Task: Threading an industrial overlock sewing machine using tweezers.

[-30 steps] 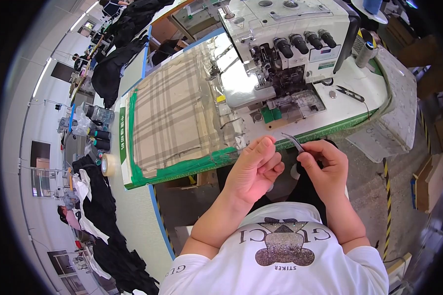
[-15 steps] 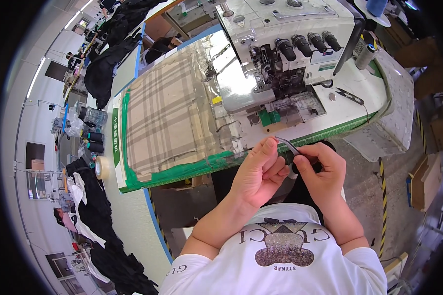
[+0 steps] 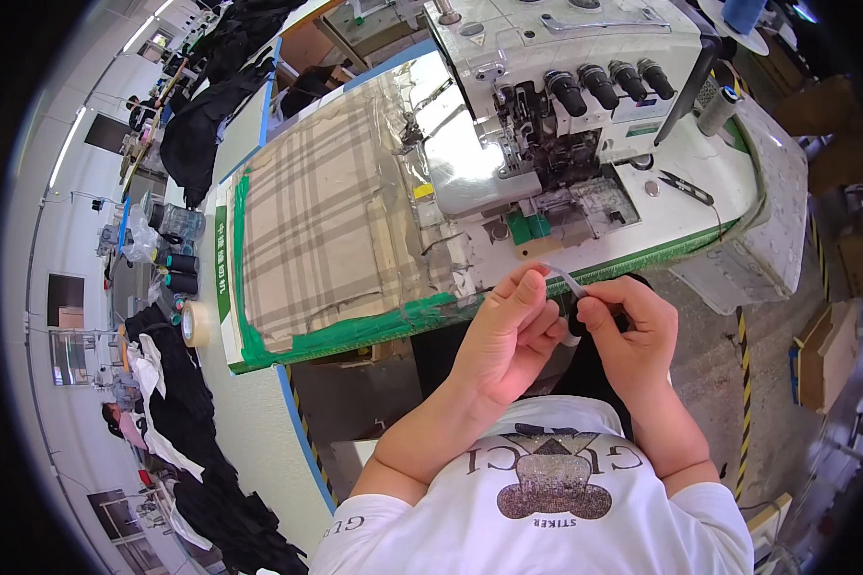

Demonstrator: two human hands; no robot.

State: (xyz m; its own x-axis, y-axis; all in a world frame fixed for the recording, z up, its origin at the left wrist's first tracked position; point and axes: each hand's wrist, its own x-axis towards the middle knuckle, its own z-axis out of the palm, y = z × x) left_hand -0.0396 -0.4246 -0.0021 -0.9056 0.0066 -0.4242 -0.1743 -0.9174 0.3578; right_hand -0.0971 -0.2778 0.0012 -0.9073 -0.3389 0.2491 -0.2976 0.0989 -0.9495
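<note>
Just in front of the sewing machine's near edge, I hold a thin, curved grey strip [image 3: 568,282] between both hands. My left hand [image 3: 511,331] is closed, with thumb and forefinger pinching its left end. The other left fingers curl loosely toward the palm. My right hand [image 3: 631,326] grips the strip's other end between thumb and bent forefinger. Whether the strip is fabric, tape or something stiffer is too small to tell. A pale piece [image 3: 571,337] shows below, between my hands; its link to the strip is unclear. The white overlock sewing machine [image 3: 585,53] stands beyond them.
Plaid fabric [image 3: 316,211] lies under clear plastic on the table left of the machine, edged with green tape [image 3: 374,324]. Thread snips [image 3: 688,187] and a thread cone [image 3: 717,110] sit at right. A tape roll [image 3: 197,324] and dark garments [image 3: 187,402] lie farther left.
The strip appears paler and more bowed, and its left end sits slightly farther right. My hands have barely moved; the view has shifted a little.
</note>
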